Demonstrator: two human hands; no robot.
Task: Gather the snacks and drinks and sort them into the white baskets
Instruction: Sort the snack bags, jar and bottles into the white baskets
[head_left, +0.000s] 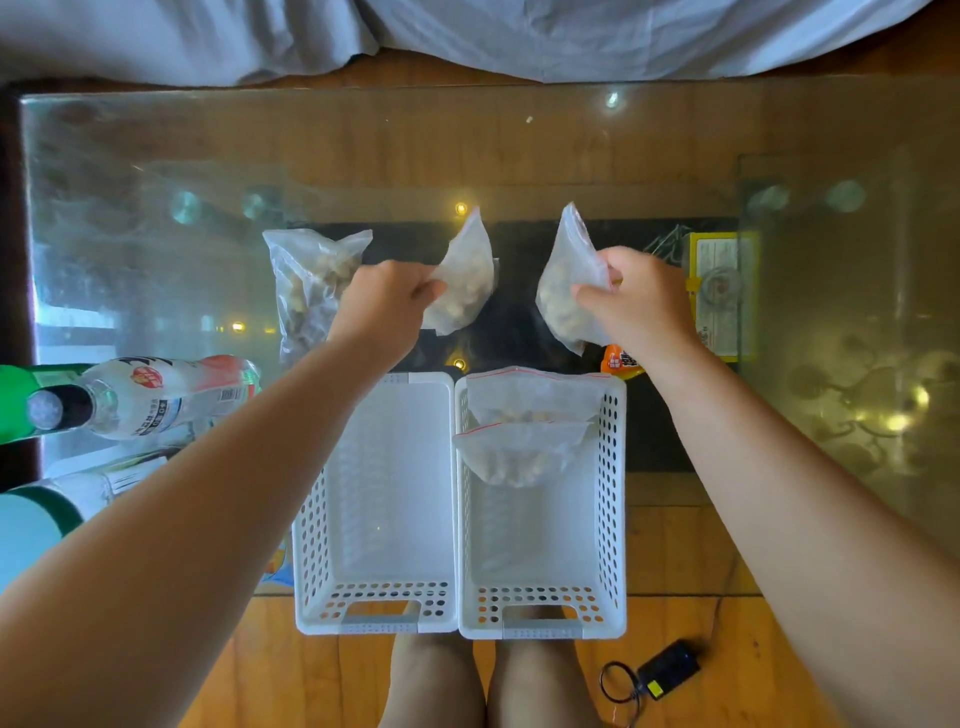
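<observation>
Glass table (519, 150) carries two white baskets side by side at the near edge. Left basket (376, 519) holds nothing visible; right basket (608, 519) has two clear zip bags of snacks, one (535, 397) at the far end, the other (514, 454) just in front, overlapping it. Left hand (384, 301) pinches a clear snack bag (462, 280) by its corner, lifted above the table beyond the left basket. Right hand (639, 306) grips another snack bag (566, 280) the same way, beyond the right basket. Hands apart, one bag each. A third loose bag (311, 286) lies flat on the glass left of the left hand. Orange packet (621, 361) is partly hidden under the right wrist. Bottles (156, 389) lie at the table's left edge, well apart from the baskets.
</observation>
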